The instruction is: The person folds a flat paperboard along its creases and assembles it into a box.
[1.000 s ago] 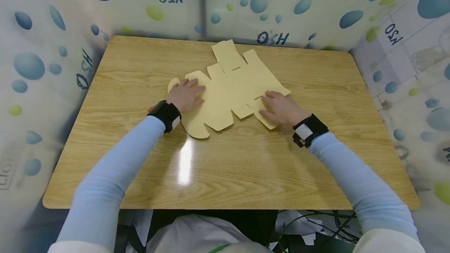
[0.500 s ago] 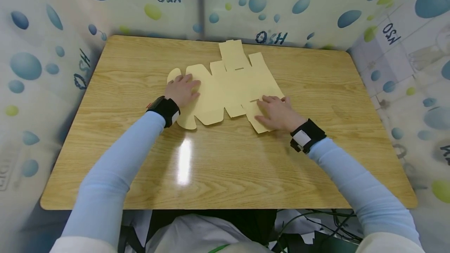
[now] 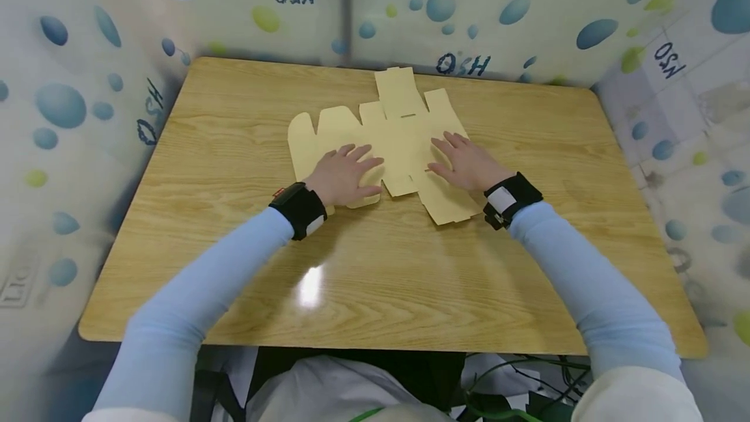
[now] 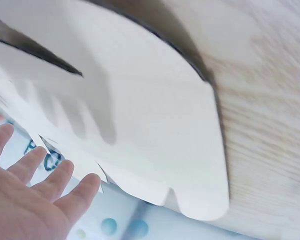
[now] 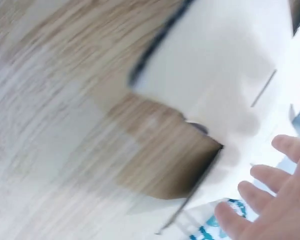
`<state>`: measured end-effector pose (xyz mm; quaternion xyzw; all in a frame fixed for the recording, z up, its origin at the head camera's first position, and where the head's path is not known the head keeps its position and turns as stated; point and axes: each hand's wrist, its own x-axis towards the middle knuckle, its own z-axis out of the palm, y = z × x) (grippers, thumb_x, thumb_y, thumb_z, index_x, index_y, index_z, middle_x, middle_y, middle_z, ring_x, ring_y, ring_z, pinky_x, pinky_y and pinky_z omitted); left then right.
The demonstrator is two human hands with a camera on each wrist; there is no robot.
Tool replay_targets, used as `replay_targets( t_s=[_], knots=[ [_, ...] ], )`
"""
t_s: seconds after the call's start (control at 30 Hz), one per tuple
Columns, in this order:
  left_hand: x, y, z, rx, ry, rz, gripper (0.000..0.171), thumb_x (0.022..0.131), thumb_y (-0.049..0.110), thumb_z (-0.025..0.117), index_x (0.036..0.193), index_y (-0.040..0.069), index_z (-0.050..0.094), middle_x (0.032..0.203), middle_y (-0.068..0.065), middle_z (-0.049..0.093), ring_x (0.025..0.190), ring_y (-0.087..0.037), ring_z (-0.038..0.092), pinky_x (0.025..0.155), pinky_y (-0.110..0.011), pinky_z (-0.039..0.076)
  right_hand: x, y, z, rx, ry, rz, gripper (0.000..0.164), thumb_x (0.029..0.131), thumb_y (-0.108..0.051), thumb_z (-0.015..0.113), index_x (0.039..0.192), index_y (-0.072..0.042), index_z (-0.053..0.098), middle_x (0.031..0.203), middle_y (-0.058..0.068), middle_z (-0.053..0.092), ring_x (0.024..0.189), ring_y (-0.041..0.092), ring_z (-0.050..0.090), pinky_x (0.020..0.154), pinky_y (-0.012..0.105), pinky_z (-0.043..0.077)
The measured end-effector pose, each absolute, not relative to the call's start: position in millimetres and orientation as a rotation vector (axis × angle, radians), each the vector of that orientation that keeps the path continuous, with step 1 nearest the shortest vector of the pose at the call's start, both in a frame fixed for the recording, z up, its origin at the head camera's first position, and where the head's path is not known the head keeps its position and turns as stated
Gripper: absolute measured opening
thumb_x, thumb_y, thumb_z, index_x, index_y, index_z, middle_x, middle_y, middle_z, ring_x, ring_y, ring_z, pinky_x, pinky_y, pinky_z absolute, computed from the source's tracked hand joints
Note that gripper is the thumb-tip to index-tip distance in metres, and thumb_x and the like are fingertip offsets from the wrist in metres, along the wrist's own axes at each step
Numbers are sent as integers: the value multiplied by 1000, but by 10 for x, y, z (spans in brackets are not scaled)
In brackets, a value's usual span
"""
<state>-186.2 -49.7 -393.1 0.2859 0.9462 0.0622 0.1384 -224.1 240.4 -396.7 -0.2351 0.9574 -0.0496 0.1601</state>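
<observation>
A pale yellow unfolded cardboard box blank point(image 3: 401, 152) lies flat near the middle of the table, with its flaps, slots and rounded tabs spread out. My left hand point(image 3: 346, 174) is over its left part, fingers spread. In the left wrist view, shadows of those fingers fall on the cardboard point(image 4: 160, 115), apart from the fingertips. Over the right part is my right hand point(image 3: 469, 165), its fingers extended and holding nothing. The right wrist view shows a slit and a notched edge in the cardboard point(image 5: 215, 70) beside the right hand point(image 5: 270, 195).
The wooden table point(image 3: 375, 292) has rounded corners and a bright glare spot in front of the cardboard. A patterned curtain point(image 3: 398, 12) stands behind it and along the sides. Cables point(image 3: 545, 376) hang below the front edge at the right.
The cardboard has turned slightly so that its top flap points straighter back. My left hand has moved right, from the left end toward its middle; my right hand has shifted off the lower right flap.
</observation>
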Motion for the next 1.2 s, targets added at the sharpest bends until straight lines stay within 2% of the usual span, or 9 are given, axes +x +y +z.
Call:
replay_targets(
  t_s=[0.2, 0.43, 0.63, 0.9, 1.2],
  knots=[
    [-1772, -424, -4056, 843, 2704, 120, 67, 90, 65, 38, 146, 30, 30, 156, -4, 21, 142, -31, 21, 111, -52, 28, -2280, 2457, -4080, -621, 2681, -123, 69, 98, -49, 34, 149, -3, 20, 153, 27, 12, 142, 41, 13, 115, 52, 17],
    [-1777, -485, -4104, 851, 2698, 116, 66, 90, 62, 42, 146, 28, 32, 156, -6, 21, 142, -32, 20, 109, -53, 31, -2217, 2488, -4107, -688, 2721, -149, 65, 99, -44, 37, 146, -1, 27, 151, 29, 19, 140, 43, 19, 114, 53, 19],
    [-1819, -628, -4070, 824, 2687, 127, 59, 94, 51, 44, 146, 26, 32, 156, -7, 21, 141, -34, 21, 108, -54, 31, -2122, 2494, -4096, -801, 2748, -122, 62, 98, -43, 40, 142, 1, 35, 149, 29, 25, 139, 43, 21, 112, 55, 21],
    [-1965, -851, -4091, 771, 2758, 166, 46, 98, 28, 42, 143, 23, 37, 153, -11, 27, 138, -36, 28, 106, -54, 34, -1954, 2488, -4106, -935, 2692, -219, 62, 97, -43, 44, 142, -1, 37, 152, 22, 22, 143, 38, 14, 114, 54, 18],
    [-2209, -967, -4159, 646, 2877, 241, 42, 98, 11, 42, 138, 25, 45, 148, -12, 35, 137, -38, 27, 105, -59, 32, -1690, 2315, -4215, -1072, 2624, -272, 66, 95, -53, 40, 146, -11, 33, 155, 12, 21, 144, 30, 15, 117, 46, 18]
  ],
)
